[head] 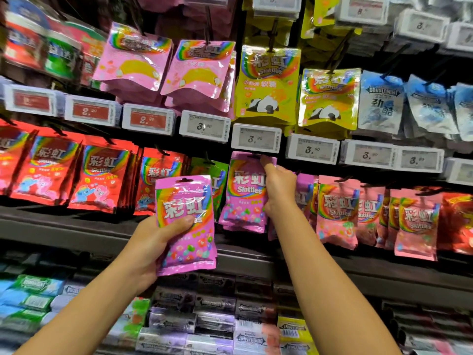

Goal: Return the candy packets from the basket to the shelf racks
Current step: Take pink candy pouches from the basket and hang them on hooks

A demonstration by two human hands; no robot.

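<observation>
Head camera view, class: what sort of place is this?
Most likely a shop's sweets aisle: candy packets hang in rows on pegs, price tags line the shelf edges, and gum packs fill the lower shelf.

The purple candy packet (185,224) held in the left hand (153,242) is glossy plastic film, crinkled, with bright glare across its front. The hanging purple packets (243,198) under the right hand (279,188) have the same shiny film. Farther up, the yellow packets (267,85) look metallic and reflective. The price tags (256,138) have smooth white plastic frames around matt grey screens. The shelf edge (64,226) is dark and matt.
</observation>
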